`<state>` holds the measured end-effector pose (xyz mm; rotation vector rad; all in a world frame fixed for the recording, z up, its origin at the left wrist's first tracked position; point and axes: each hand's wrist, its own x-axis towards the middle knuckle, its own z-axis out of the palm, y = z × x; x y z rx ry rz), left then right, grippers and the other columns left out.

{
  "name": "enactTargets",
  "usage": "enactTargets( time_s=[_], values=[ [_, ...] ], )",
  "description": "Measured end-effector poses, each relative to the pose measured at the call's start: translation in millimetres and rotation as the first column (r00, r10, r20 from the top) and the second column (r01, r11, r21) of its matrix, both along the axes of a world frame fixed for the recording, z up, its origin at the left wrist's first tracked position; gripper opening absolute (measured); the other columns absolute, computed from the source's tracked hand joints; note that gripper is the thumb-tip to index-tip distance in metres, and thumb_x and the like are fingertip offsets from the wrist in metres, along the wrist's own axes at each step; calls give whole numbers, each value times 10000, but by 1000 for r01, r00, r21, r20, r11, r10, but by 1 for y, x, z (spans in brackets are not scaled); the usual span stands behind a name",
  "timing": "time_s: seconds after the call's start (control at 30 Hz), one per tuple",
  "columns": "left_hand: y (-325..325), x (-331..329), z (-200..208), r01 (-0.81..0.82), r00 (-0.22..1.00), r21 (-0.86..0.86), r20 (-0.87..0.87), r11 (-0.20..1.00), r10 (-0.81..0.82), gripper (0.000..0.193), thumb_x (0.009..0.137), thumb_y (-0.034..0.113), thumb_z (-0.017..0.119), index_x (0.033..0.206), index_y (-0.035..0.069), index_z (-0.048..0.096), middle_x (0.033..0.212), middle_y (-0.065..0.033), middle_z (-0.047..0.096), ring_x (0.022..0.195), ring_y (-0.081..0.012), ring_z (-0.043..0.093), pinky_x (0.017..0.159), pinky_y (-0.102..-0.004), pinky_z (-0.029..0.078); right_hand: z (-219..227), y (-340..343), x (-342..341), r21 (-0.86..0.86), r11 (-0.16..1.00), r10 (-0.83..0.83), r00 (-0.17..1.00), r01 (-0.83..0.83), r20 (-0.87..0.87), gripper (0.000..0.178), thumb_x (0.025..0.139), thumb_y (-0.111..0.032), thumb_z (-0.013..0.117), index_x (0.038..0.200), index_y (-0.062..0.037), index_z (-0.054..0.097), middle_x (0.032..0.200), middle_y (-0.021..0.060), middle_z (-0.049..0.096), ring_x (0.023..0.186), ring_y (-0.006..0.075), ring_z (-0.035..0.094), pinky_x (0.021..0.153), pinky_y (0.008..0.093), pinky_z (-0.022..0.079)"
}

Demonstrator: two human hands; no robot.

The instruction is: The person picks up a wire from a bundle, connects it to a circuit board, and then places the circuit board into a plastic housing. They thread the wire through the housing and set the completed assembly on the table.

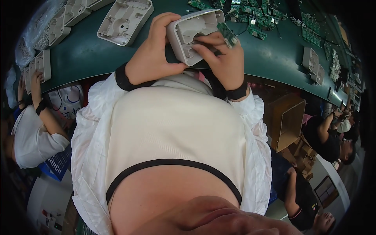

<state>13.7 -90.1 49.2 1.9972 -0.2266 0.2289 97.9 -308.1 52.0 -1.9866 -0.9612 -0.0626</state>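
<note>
A light grey plastic housing (183,37), open side up and tilted, is held near the table's front edge. My left hand (152,53) is closed round its left side, with the thumb at the lower corner. My right hand (225,58) reaches in from the right, thumb and fingers pinched together inside the housing. What they pinch is too small or hidden to make out. A small green circuit board (226,35) sticks up by the right hand's knuckles, at the housing's right rim. Whether the other fingers hold that board cannot be told.
Another open housing (124,21) lies to the left on the green table (86,55). Several green circuit boards (254,17) with wires spread at the back right. More housings (311,60) stand at the far right. A co-worker's hand (36,76) touches housings at the left.
</note>
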Motion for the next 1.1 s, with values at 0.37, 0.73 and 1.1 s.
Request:
enactTargets(
  time_s=[0.37, 0.73, 1.1],
  values=[
    [11, 1, 16, 21, 971, -74, -236, 997, -38, 988, 703, 110, 903, 1501, 62, 324, 1458, -150, 393, 1291, -280, 540, 1037, -355, 530, 18, -28, 13, 166, 960, -165, 933, 226, -319, 305, 756, 12, 818, 1047, -28, 735, 1065, 126, 711, 879, 246, 642, 776, 363, 531],
    [8, 1, 0, 8, 1000, 48, -30, 999, -6, 1029, 667, 160, 917, 1493, 68, 310, 1446, -143, 390, 1315, -301, 501, 1023, -375, 498, 55, -26, 8, -323, 931, 297, 871, -172, 391, 317, 744, 33, 769, 1047, -35, 706, 1207, 84, 710, 986, 277, 673, 836, 377, 473],
    [7, -2, 8, 33, 996, -38, -85, 999, -36, 1023, 673, 126, 912, 1497, 66, 308, 1448, -139, 386, 1250, -288, 568, 1004, -379, 545, 27, -31, 2, -52, 921, 384, 922, -386, -56, 227, 761, -6, 785, 978, -44, 731, 1102, 69, 722, 955, 282, 663, 865, 384, 467]
  ],
)
